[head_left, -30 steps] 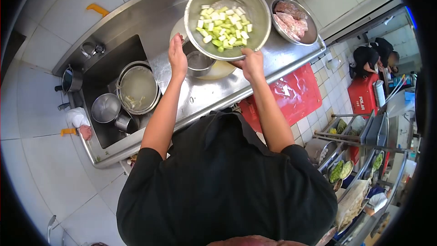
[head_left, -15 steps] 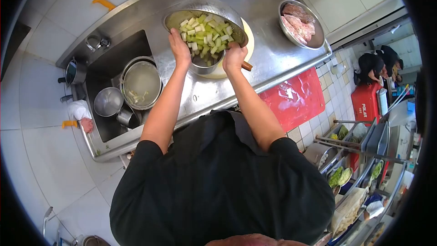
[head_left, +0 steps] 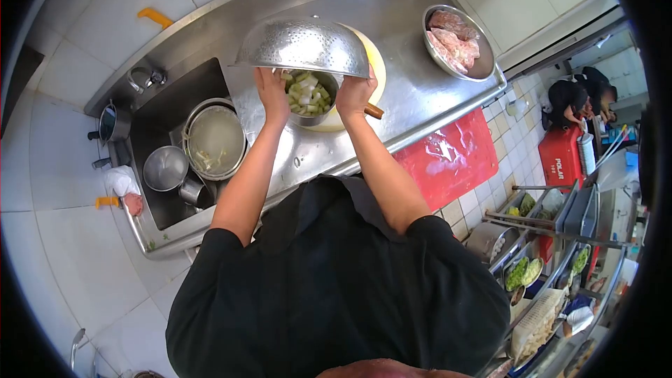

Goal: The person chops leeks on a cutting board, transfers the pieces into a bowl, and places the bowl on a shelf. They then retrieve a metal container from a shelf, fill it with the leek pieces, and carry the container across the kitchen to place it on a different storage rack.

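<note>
The colander (head_left: 302,45) is upside down, just past the fingers (head_left: 269,82), over a small pot (head_left: 311,98) with cut vegetables (head_left: 306,93) in it. The sink (head_left: 157,115) is left of the fingers. The bowl of meat (head_left: 458,40) is far to their right.

- Colander (head_left: 304,43): silver steel, dotted all over with small holes.
- Vegetable pieces (head_left: 308,94): pale green and white, in a grey steel pot (head_left: 329,108).
- Board (head_left: 374,56) under the pot: pale yellow; its handle (head_left: 373,110) is brown.
- Meat (head_left: 451,35) in the bowl (head_left: 483,66) at the counter's right end: pink.
- Counter (head_left: 413,98): grey steel.
- Mat (head_left: 448,157): red.
- Sleeves (head_left: 224,252): black.
- Wall hook (head_left: 152,16): orange.
</note>
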`<state>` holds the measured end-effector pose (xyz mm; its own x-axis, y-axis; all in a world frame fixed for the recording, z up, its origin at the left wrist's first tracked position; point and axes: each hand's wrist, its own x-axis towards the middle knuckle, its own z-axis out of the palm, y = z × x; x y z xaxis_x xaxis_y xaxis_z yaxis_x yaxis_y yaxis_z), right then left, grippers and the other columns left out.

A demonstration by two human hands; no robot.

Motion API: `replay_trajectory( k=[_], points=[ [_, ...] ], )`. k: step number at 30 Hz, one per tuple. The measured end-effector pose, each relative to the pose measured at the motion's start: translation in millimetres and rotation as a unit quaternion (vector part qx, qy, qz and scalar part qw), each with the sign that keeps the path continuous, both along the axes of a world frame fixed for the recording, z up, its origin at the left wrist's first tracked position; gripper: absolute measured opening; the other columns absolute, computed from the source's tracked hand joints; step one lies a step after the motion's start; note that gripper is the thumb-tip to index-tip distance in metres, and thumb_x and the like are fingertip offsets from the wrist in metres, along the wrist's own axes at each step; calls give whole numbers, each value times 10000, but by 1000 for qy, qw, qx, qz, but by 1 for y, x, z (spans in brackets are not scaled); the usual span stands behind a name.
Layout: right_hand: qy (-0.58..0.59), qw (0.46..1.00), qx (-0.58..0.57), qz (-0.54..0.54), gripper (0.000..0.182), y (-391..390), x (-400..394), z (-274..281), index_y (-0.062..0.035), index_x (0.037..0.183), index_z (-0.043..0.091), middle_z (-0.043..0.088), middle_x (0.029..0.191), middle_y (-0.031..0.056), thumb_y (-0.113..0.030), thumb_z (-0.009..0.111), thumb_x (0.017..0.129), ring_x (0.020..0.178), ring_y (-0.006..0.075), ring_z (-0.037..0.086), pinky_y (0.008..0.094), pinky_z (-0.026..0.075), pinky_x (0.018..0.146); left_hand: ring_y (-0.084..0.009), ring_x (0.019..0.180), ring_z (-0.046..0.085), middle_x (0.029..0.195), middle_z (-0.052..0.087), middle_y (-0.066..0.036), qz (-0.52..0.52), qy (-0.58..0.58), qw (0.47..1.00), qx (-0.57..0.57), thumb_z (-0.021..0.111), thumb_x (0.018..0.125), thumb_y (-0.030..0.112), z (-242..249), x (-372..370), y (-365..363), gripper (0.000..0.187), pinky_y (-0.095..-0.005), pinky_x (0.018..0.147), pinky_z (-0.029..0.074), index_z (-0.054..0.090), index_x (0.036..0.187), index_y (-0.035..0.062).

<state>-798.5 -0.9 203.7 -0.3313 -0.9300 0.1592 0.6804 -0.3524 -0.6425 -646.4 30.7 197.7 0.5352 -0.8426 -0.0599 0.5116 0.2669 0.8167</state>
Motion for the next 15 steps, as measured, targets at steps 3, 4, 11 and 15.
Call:
replay_trajectory(
  k=[3, 4, 11, 15],
  points=[
    [-9, 1000, -6, 17, 234, 2, -4, 10, 67, 1148, 656, 679, 1121, 71, -79, 583, 979, 1012, 171, 637, 307, 510, 889, -261, 1283, 535, 1417, 497, -131, -55, -39, 998, -9, 436, 1085, 421, -2, 0, 5, 561, -389, 1078, 409, 343, 1481, 36],
    [-15, 1000, -3, 20, 264, 7, -4, 22, 91, 1171, 657, 680, 1147, 75, -87, 594, 986, 1027, 171, 632, 304, 506, 889, -263, 1286, 538, 1413, 501, -140, -60, -41, 997, -1, 429, 1088, 414, 1, -3, 9, 557, -388, 1088, 407, 349, 1474, 20],
    [-86, 982, 165, 36, 323, 17, -57, 28, 5, 1198, 572, 632, 1141, 119, 29, 553, 877, 1040, 308, 632, 464, 514, 933, -317, 1313, 531, 1354, 571, -222, -57, -419, 906, -12, 621, 916, 15, -3, 16, 49, 340, -395, 1101, 407, 607, 1254, -24],
    [-61, 964, 258, 28, 372, 51, -144, -6, 76, 1231, 514, 611, 1167, 203, 30, 522, 862, 1058, 363, 640, 555, 540, 918, -479, 1399, 382, 1488, 388, -324, -117, -638, 761, 23, 682, 807, 17, -5, 21, 94, 503, -464, 1168, 337, 613, 1301, 80]
  ],
)
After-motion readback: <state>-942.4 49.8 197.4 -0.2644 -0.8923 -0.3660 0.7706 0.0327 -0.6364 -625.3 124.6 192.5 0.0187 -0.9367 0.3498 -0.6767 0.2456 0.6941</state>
